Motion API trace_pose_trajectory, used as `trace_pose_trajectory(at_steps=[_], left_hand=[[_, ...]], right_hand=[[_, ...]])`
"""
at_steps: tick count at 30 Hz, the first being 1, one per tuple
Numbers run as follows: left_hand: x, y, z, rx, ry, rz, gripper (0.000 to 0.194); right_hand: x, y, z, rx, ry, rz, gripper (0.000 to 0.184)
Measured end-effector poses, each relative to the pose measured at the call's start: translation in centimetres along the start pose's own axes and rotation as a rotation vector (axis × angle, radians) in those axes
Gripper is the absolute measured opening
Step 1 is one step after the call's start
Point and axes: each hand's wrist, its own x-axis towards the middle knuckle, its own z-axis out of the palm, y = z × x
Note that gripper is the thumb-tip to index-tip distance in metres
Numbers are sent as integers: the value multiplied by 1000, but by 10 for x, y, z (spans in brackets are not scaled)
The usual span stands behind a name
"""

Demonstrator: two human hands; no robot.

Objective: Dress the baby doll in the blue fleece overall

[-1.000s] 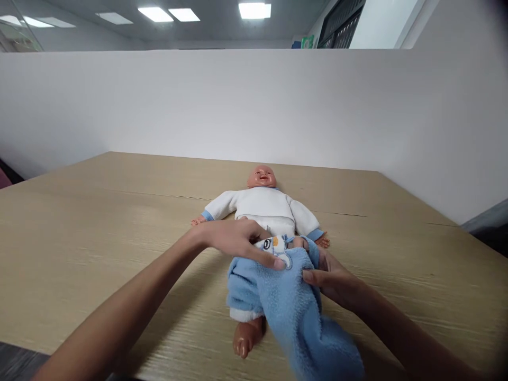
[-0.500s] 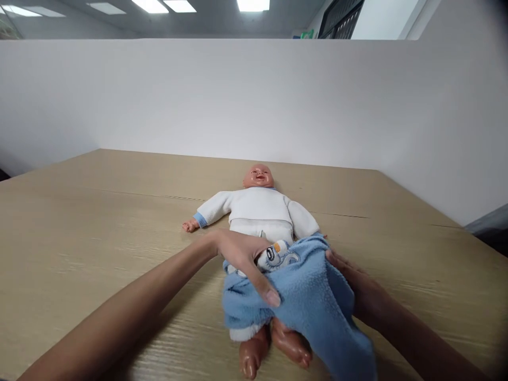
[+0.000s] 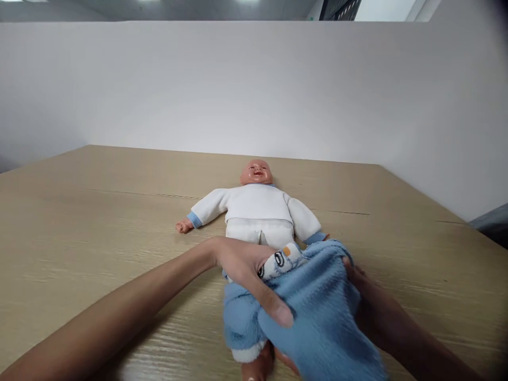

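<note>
A baby doll (image 3: 257, 203) in a white top lies on its back on the wooden table (image 3: 99, 211), head away from me. Blue fleece trousers (image 3: 317, 312) with a white embroidered patch cover its legs, bunched below the waist. My left hand (image 3: 248, 272) grips the left side of the trousers' waistband, thumb on top. My right hand (image 3: 365, 301) holds the right side, mostly hidden under the fleece. One bare foot (image 3: 257, 370) shows at the bottom edge.
A white partition wall (image 3: 254, 90) stands behind the table's far edge. The table's right edge runs diagonally at the right, with dark floor beyond it.
Both hands have drawn the blue trousers toward me, down the doll's body. More of the white undergarment at the doll's waist shows. The camera has tilted down.
</note>
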Motion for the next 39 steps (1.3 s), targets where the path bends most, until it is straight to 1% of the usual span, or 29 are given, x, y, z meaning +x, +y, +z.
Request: trace_pose_trajectory(at_steps=[1, 2, 3, 5, 6, 8, 10, 11, 12, 14, 16, 17, 18, 19, 21, 23, 25, 27, 29, 30, 31, 32, 33, 36, 37, 39], left_hand=[[0, -1, 0, -26, -24, 1, 40], [-1, -3, 0, -40, -28, 10, 43], [-3, -4, 0, -42, -13, 21, 43], [-7, -6, -1, -8, 58, 47, 40], [-9, -8, -2, 19, 99, 62, 39], [-13, -10, -3, 65, 163, 80, 44], [-15, -13, -4, 100, 192, 81, 50], [-15, -14, -4, 108, 198, 80, 51], [-15, -15, -4, 110, 198, 81, 51], [-13, -16, -3, 89, 164, 69, 48], [-11, -16, -1, 26, 70, 24, 50], [-9, -15, 0, -7, 17, 0, 53], [-8, -15, 1, -39, -21, -14, 56], [-7, -14, 2, -65, -34, -10, 56], [-6, -13, 4, -87, 16, 30, 52], [-8, -13, 4, -92, 102, 50, 52], [-11, -14, 3, -58, 163, 46, 51], [-14, -15, 2, -13, 183, 45, 49], [-16, -17, 2, 33, 176, 47, 50], [-17, -17, 2, 56, 170, 44, 50], [-17, -16, 3, 75, 166, 35, 50], [-16, -15, 4, 91, 164, 24, 49], [-16, -14, 5, 104, 166, 10, 48], [-14, -10, 9, 135, 190, -63, 43], [-13, -9, 10, 150, 199, -92, 42], [-13, -9, 11, 170, 224, -126, 41]], right_hand=[[1, 3, 2, 38, 28, 23, 59], [2, 6, 2, 50, 23, 46, 58], [1, 7, 1, 32, 6, 63, 58], [-1, 7, -5, -88, -41, 74, 56], [-2, 5, -10, -165, -95, 74, 57], [-6, 0, -18, -288, -278, 87, 65], [-8, -5, -23, -313, -462, 113, 80], [-8, -6, -24, -299, -501, 119, 86], [-8, -7, -24, -278, -489, 111, 88], [-7, -5, -19, -202, -352, 68, 82], [-5, -1, -10, -88, -205, 48, 70], [-4, 0, -5, -23, -152, 50, 67], [-3, 1, 1, 34, -118, 59, 64], [-2, 1, 6, 71, -96, 70, 63], [-2, 0, 13, 73, -72, 81, 61], [-4, -2, 11, -17, -81, 106, 59], [-9, -4, 4, -152, -167, 109, 61], [-12, -7, -3, -223, -318, 92, 73], [-13, -8, -7, -215, -469, 85, 88], [-13, -9, -7, -202, -518, 89, 92], [-12, -9, -6, -196, -542, 84, 92], [-9, -8, -6, -198, -534, 64, 89], [-7, -7, -5, -198, -484, 23, 83], [4, 1, -6, -174, -205, -144, 67], [8, 3, -7, -165, -128, -174, 63], [13, 4, -6, -157, -48, -190, 56]])
